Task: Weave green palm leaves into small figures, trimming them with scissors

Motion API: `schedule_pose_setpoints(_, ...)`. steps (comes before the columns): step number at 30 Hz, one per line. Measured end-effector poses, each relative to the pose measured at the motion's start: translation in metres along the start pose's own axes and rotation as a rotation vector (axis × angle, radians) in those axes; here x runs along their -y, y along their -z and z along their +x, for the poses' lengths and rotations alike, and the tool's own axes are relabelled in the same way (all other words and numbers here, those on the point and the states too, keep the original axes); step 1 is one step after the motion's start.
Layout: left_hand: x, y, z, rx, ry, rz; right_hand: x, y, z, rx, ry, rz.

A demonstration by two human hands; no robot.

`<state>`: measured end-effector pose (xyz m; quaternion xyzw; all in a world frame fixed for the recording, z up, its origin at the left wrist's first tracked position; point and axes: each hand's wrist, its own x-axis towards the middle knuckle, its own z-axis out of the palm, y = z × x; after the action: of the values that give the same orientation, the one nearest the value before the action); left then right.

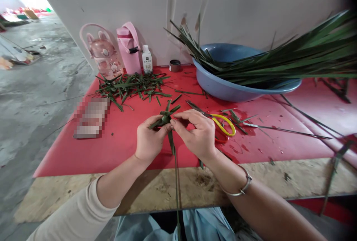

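Between my two hands is a small woven piece of green leaf strips (166,117), its short ends sticking out at the top and left. A long leaf strip (176,181) hangs from it over the table edge toward my lap. My left hand (150,137) is closed on the woven piece from the left, thumb in front. From the right, my right hand (196,133) pinches the same piece with thumb and fingertips. Just behind my right hand lie scissors (224,124) with yellow and red handles, partly covered by that hand.
A blue basin (237,86) full of long green leaves (267,66) stands at the back right. Leaf clippings (134,86) are piled at the back left, before a pink bottle (129,53), a clear pink jug (106,57) and a small white bottle (147,60). A blurred flat object (93,116) lies left.
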<state>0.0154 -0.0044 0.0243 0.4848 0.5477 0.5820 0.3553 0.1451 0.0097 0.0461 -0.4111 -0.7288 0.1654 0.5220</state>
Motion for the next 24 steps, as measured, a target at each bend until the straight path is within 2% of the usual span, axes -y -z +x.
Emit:
schedule_pose_setpoints(3,0.003,0.0,-0.002,0.01,-0.111,0.097,0.004,-0.001,0.001,0.013,-0.029,-0.018)
schedule_pose_setpoints(5,0.004,0.0,-0.003,0.035,-0.126,0.079,0.006,0.0,0.001,0.02,-0.064,-0.024)
schedule_pose_setpoints(7,0.004,-0.002,-0.002,0.096,-0.049,-0.042,0.006,0.001,0.001,0.037,-0.123,0.007)
schedule_pose_setpoints(10,0.003,-0.003,0.002,0.181,0.181,-0.321,0.002,0.004,0.002,0.046,-0.238,0.129)
schedule_pose_setpoints(13,0.002,-0.002,0.007,0.135,0.358,-0.559,-0.004,0.005,0.003,0.139,-0.327,0.228)
schedule_pose_setpoints(17,0.002,-0.002,0.008,0.133,0.439,-0.733,-0.009,0.003,0.004,0.336,-0.404,0.328)
schedule_pose_setpoints(24,0.002,-0.004,0.001,0.226,0.504,-0.794,-0.011,-0.001,0.001,0.319,-0.494,0.451)
